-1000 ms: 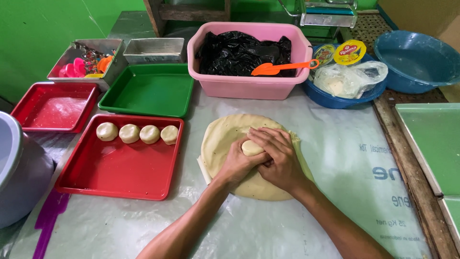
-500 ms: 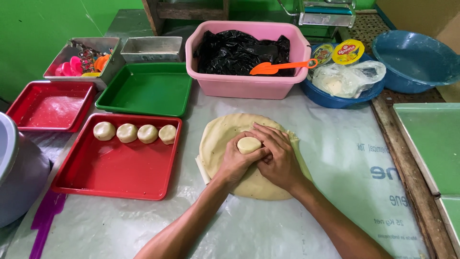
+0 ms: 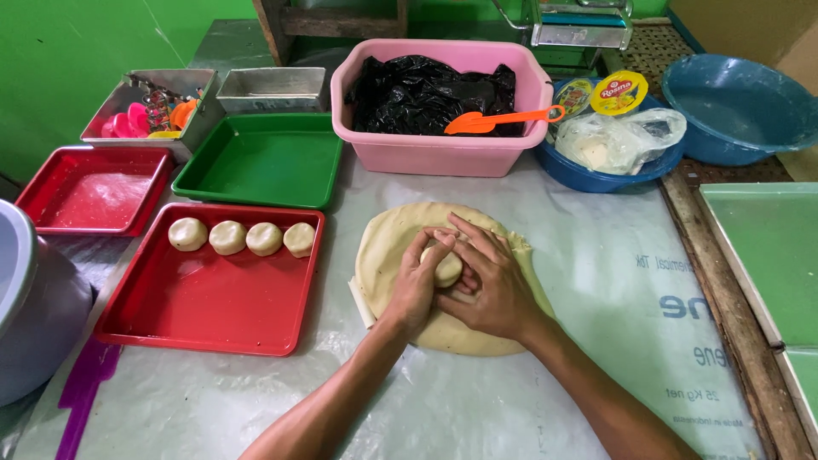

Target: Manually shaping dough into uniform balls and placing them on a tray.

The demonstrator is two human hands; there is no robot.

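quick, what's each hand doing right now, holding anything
Left hand: curled around the small dough ball, over the flat dough sheet.
Right hand: fingers cupped against the same ball from the other side.

My left hand (image 3: 415, 285) and right hand (image 3: 487, 285) cup a small dough ball (image 3: 447, 267) between them, over the flat sheet of dough (image 3: 388, 243) spread on the plastic-covered surface (image 3: 596, 281). Whether the ball is lifted clear of the sheet I cannot tell. To my left, four dough rounds (image 3: 243, 238) sit in a row along the far edge of a red tray (image 3: 213, 315).
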